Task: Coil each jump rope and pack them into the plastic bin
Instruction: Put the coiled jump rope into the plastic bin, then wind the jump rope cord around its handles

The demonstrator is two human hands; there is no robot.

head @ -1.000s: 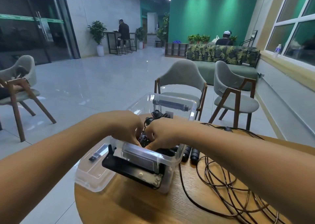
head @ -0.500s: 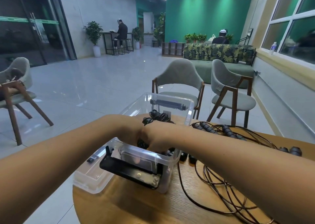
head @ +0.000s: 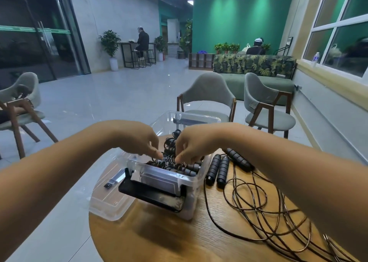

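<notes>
Inside the plastic bin (head: 192,182), the left hand (head: 139,140) and right hand (head: 192,144) pinch a coiled jump rope (head: 170,143).

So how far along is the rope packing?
Done: some coiled rope already sits in the bin. In hand: the left hand and right hand are both down on that bundle; the grip itself isn't clear. Left: loose cord sprawls uncoiled on the table, with three handles beside the bin, so more than one rope remains. The lid lies off to the bin's left.
</notes>
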